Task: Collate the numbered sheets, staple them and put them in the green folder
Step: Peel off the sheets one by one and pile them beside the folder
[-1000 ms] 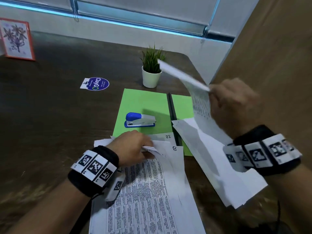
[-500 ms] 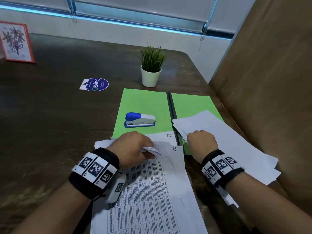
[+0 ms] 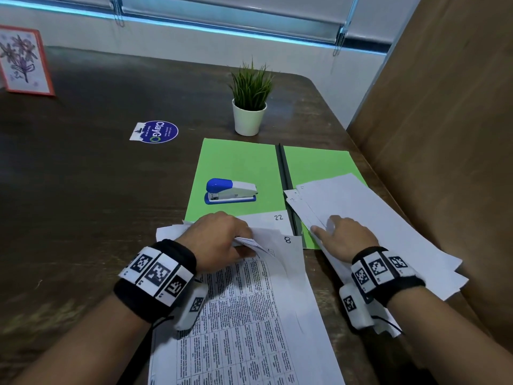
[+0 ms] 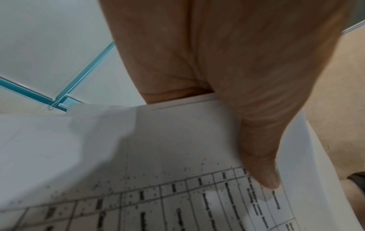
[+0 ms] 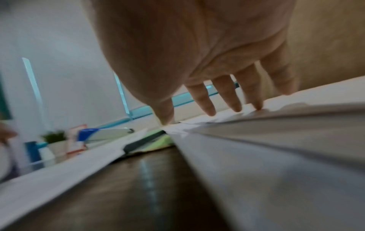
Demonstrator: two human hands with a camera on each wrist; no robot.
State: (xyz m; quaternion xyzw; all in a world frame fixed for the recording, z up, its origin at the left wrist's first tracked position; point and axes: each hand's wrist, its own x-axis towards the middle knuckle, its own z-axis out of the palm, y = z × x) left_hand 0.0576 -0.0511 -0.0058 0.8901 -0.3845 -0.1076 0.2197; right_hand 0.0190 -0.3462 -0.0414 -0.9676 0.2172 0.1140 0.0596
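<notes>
A printed stack of sheets (image 3: 244, 315) lies near me on the dark table, with corners marked 8 and 22 showing. My left hand (image 3: 219, 237) pinches the lifted top corners of several sheets (image 4: 177, 140), thumb on top. A second, face-down pile of sheets (image 3: 374, 226) lies to the right, partly over the open green folder (image 3: 236, 162). My right hand (image 3: 344, 237) rests on that pile with straight fingers (image 5: 205, 101). A blue and white stapler (image 3: 230, 191) sits on the folder's left half.
A small potted plant (image 3: 249, 107) stands behind the folder. A round blue sticker (image 3: 155, 132) lies to the left, and a framed flower picture (image 3: 22, 62) stands at the far left. A brown wall panel (image 3: 444, 134) runs along the table's right edge.
My right hand carried a sheet from the air down onto the right pile, let it go, and now rests flat on it. My left hand has kept its pinch.
</notes>
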